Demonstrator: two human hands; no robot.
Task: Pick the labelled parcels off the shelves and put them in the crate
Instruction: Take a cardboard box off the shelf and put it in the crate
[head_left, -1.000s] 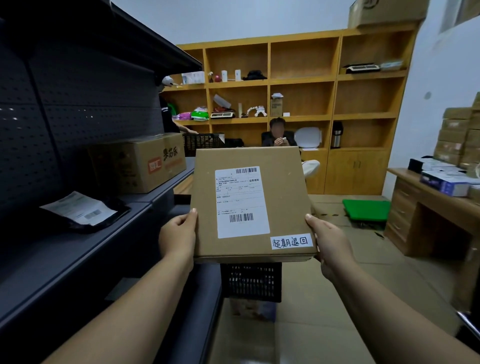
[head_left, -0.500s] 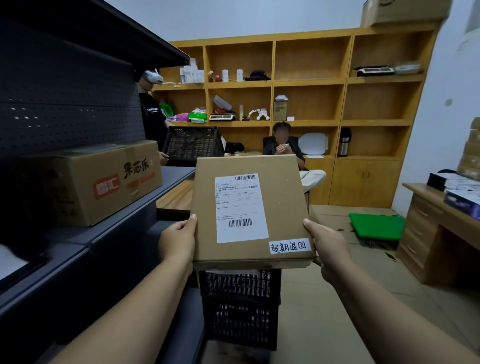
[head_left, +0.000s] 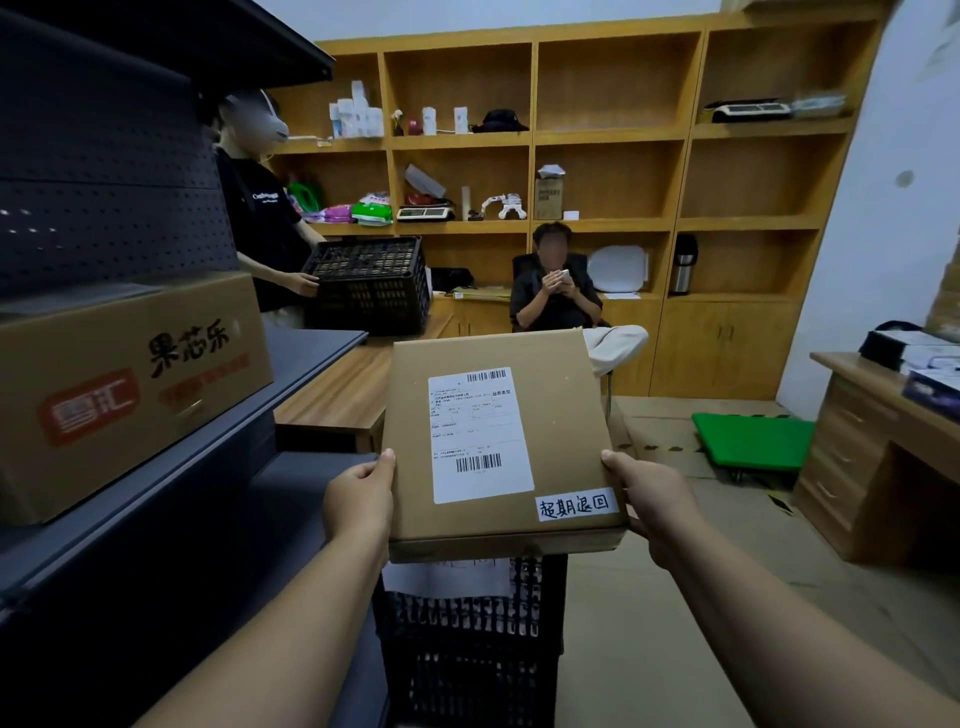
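I hold a flat brown cardboard parcel (head_left: 498, 441) in front of me, with a white shipping label and a small handwritten sticker at its lower right corner. My left hand (head_left: 358, 499) grips its left edge and my right hand (head_left: 654, 499) grips its right edge. Directly below the parcel stands a black plastic crate (head_left: 467, 649) on the floor, with something white showing inside it. The parcel hides most of the crate's opening.
Dark metal shelving (head_left: 156, 467) runs along my left and carries a large printed carton (head_left: 130, 384). A person stands behind it with another black crate (head_left: 369, 286). Another person sits by the wooden bookcase (head_left: 613, 140). A wooden desk (head_left: 883, 447) and a green mat (head_left: 753, 441) are at right.
I have walked forward along the shelving with the parcel held the same way. The crate below has come closer and the standing person with the other crate has come into fuller view.
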